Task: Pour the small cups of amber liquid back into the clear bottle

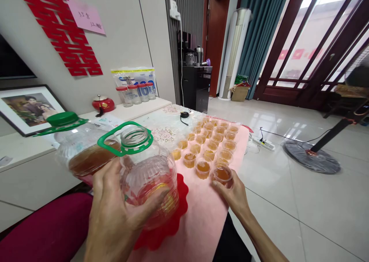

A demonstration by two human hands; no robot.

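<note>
My left hand (pixel 121 212) is wrapped around a clear plastic jug (pixel 150 173) with a green handle ring and an uncapped mouth. The jug looks nearly drained and is over a red scalloped mat or tray (pixel 182 200); whether it touches is hidden. With thumb and fingers, my right hand (pixel 235 194) grips a small clear plastic cup (pixel 223 173) of amber liquid at the near right corner of the rows. Several similar filled cups (pixel 203 166) stand beyond it on the pink table cover (pixel 198 212).
Left of the jug stands a green-capped jug (pixel 86 150) with brown liquid. A black coiled item (pixel 184 115) lies on the table's far part. Red-lidded jars (pixel 135 94) and a red pot (pixel 103 103) line the white cabinet. A fan base (pixel 311 157) stands on the floor at right.
</note>
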